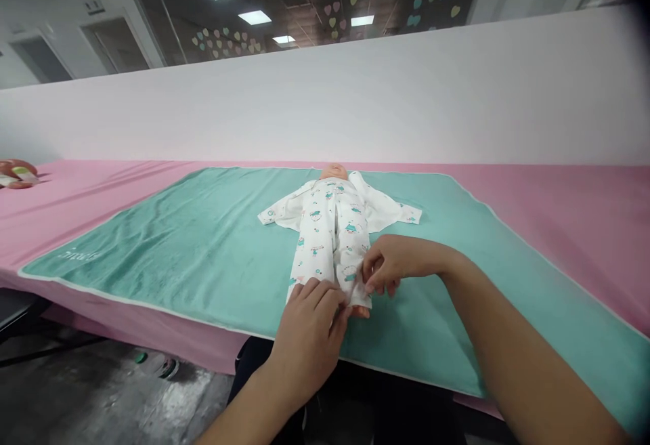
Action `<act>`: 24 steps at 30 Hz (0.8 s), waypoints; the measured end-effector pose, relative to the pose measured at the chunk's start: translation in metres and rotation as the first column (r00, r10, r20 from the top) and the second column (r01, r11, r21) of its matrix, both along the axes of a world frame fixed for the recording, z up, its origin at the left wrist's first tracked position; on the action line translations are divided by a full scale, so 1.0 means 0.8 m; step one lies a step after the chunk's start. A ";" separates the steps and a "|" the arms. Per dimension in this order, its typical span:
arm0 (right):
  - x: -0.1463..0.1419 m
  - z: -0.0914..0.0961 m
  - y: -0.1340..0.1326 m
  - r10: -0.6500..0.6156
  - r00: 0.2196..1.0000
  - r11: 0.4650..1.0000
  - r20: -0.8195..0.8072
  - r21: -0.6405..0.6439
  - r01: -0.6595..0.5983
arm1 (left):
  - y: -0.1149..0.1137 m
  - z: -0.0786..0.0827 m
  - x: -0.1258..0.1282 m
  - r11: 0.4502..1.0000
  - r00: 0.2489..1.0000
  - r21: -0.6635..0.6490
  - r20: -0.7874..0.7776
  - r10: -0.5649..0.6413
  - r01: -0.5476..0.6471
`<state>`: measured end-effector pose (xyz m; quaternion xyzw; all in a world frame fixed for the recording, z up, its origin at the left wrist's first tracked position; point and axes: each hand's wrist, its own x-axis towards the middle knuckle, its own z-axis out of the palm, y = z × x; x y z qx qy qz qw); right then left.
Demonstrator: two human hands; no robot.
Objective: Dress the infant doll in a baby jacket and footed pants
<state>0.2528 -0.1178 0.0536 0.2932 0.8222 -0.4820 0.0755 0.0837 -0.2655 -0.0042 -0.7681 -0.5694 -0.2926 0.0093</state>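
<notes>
A baby doll (334, 173) lies on its back on a teal mat (203, 242), its head away from me. It wears a white printed sleepsuit (330, 228) with the sleeves spread sideways. My left hand (309, 316) rests on the nearer end of the doll's legs, fingers curled on the fabric at the cuff. My right hand (391, 265) pinches the same trouser cuff from the right side. A bit of the doll's foot shows beneath the cuff between my hands.
The mat lies on a long table with a pink cover (583, 208), backed by a white partition (406, 99). A reddish object (17, 174) sits at the far left of the table. Someone's shoe (162, 366) shows on the floor below the table edge.
</notes>
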 end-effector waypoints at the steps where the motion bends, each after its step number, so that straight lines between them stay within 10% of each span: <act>1: 0.000 0.002 -0.002 0.022 1.000 1.000 0.019 -0.017 -0.022 | -0.002 0.001 0.002 1.000 0.999 0.011 0.044 -0.020 0.019; 8: -0.011 -0.007 -0.020 0.191 0.980 0.970 0.063 -0.164 -0.178 | -0.014 0.000 0.004 0.985 0.969 0.108 0.197 -0.151 0.131; 16: -0.006 -0.013 -0.004 0.197 0.980 0.951 0.022 -0.248 -0.186 | -0.028 0.007 -0.005 0.953 0.922 -0.035 -0.246 -0.300 0.301; 21: 0.000 -0.034 0.038 -0.181 0.929 0.980 -0.322 0.020 0.198 | -0.029 0.036 -0.023 0.919 0.917 -0.080 -0.074 -0.391 0.386; 24: -0.002 -0.072 0.073 -0.417 0.748 0.716 -0.517 0.319 0.620 | 0.005 0.038 -0.066 0.970 0.970 -0.003 0.014 -0.244 0.244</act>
